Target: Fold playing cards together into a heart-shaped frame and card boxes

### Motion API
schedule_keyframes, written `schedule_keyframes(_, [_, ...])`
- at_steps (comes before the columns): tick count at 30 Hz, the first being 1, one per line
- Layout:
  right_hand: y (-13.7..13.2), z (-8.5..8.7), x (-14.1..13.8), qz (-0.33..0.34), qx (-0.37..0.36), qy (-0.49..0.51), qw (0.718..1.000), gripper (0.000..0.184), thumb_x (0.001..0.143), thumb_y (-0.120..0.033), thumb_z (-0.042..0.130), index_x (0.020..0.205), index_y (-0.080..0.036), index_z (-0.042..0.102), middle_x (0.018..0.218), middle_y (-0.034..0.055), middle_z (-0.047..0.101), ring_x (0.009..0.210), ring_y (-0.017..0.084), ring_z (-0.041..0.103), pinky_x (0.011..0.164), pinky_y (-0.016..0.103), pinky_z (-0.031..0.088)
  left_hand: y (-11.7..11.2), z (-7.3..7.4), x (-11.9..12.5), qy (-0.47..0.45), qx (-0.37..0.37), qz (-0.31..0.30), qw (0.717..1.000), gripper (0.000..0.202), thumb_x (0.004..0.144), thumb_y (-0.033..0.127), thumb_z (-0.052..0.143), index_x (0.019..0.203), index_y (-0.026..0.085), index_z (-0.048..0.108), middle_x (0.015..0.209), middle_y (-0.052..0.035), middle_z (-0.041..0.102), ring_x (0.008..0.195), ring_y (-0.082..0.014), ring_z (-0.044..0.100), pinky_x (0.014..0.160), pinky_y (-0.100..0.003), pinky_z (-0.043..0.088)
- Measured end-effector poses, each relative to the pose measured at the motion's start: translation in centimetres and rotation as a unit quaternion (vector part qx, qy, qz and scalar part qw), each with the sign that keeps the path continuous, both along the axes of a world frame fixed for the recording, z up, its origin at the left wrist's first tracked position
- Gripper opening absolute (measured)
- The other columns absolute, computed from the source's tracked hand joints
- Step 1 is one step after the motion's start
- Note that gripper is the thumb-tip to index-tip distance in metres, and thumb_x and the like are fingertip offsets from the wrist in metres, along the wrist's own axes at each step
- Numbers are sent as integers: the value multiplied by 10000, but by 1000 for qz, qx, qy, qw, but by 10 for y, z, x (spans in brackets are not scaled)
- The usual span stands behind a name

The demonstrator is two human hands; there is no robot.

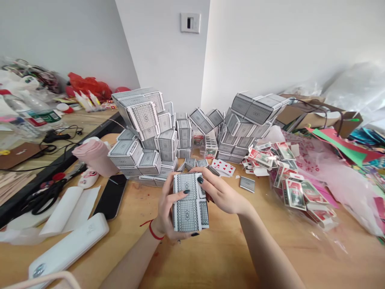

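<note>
Over the middle of the wooden table [210, 257], both my hands hold a block made of grey-backed playing cards [188, 202]. My left hand [165, 210] wraps round its left side and bottom, fingers closed on it; a red string is on that wrist. My right hand [221, 192] grips its upper right edge with fingers curled. Behind the block stand piles of similar card cubes, a big one on the left [144, 132] and another on the right [249, 120].
Card boxes in plastic wrap [294, 188] lie to the right, with coloured paper [343, 148] beyond. Loose red-pip cards [223, 166] lie near the piles. On the left are a black phone [112, 196], a white case [69, 249], scissors [45, 196] and a pink roll [96, 154].
</note>
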State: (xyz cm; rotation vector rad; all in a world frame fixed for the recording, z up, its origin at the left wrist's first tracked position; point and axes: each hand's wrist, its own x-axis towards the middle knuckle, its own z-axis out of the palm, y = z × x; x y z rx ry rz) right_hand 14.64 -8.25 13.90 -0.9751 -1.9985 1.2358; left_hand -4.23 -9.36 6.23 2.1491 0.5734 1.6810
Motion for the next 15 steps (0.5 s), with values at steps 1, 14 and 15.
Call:
schedule_keyframes(1, [0,0,0,-2,2,-2,1000,350,944,-331,265,1254,-216,382,703,-19,439,583,101,436,605,246,418,0,0,0,0,0,-1,1000,777,477,446,742,1156,188,464,1381,-164,291,1203,-412,382,934,-593,351])
schedule_keyframes(14, [-5,7,-7,-78,67,-46,994,378,817,-172,417,1186,-219,481,796,0,542,617,95,476,564,217,413,-2,-2,4,1,-4,16,1000,734,518,486,708,1148,225,437,1394,-136,260,1244,-417,324,948,-601,331])
schedule_keyframes(15, [-7,9,-7,-91,75,-60,991,390,789,-170,448,1173,-220,494,797,-2,551,610,94,483,559,216,413,-2,-1,4,7,-3,14,1000,728,522,479,709,1147,224,437,1392,-135,256,1248,-419,319,955,-598,327])
